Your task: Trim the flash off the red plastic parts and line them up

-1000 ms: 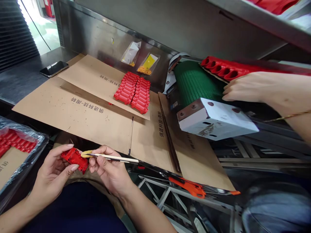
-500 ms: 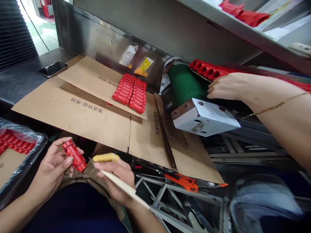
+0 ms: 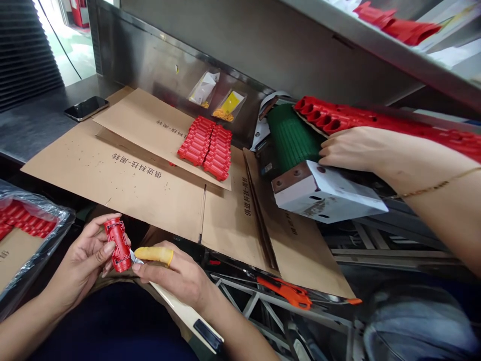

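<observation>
Upright between the fingers and thumb of my left hand [image 3: 88,253] is a red cylindrical plastic part [image 3: 118,244] with cut-outs along its side. My right hand [image 3: 176,273], its index finger in a yellow finger cot, grips a knife with a pale handle [image 3: 188,316]. The knife's short blade [image 3: 135,257] points at the lower right side of the red part, touching or very close to it. Two rows of similar red parts [image 3: 206,147] lie on a cardboard sheet [image 3: 146,118] beyond my hands.
A co-worker's hand [image 3: 349,148] rests by red parts above a green belt roller [image 3: 293,133] at right. A plastic-lined bin [image 3: 63,220] stands left. Orange-handled scissors [image 3: 287,292] lie at the front edge; a phone [image 3: 87,108] and two small bags sit further back.
My right hand has brought the blade left to the red part and turned the handle. The red part is now more upright in my left hand. The camera view has shifted slightly.
</observation>
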